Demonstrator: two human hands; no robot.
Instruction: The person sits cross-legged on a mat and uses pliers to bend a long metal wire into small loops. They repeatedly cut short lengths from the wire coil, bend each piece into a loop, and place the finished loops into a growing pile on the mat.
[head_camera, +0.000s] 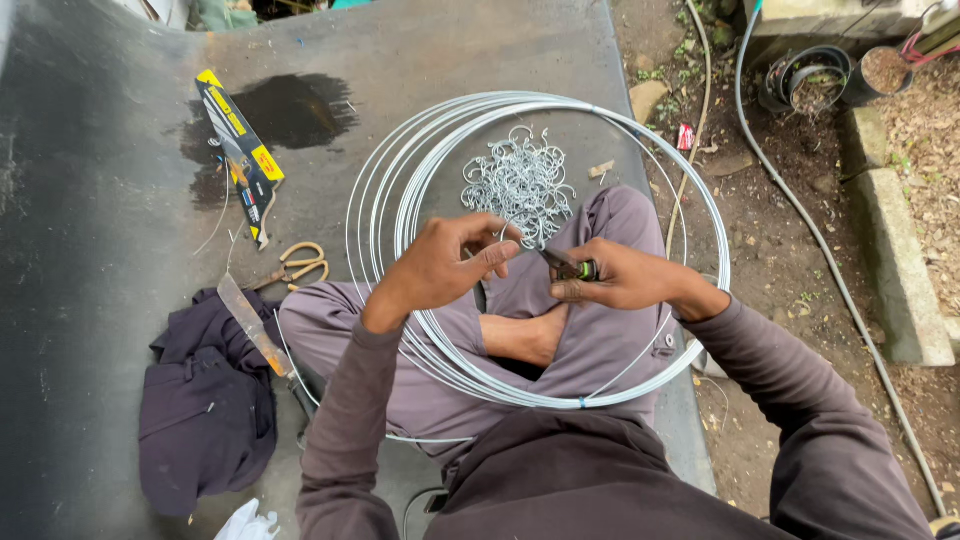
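Person sits cross-legged inside the wire coil (420, 180) on a dark slab (100, 200). Left hand (445, 262) pinches a thin wire piece, too fine to make out. Right hand (620, 275) is clenched on pliers (565, 266), handles mostly hidden in the fist. Pile of bent wire hooks (520, 185) lies inside the coil, just beyond the hands. Outside the coil's left edge: scissors (298, 265), a blade (250, 322) on dark cloth (205, 400), yellow-black package (240, 155). The coil's near arc is hidden under the arms.

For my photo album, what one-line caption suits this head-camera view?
Seated cross-legged inside a wire coil, left hand holds wire, right hand grips pliers, beside a pile of bent wire hooks.
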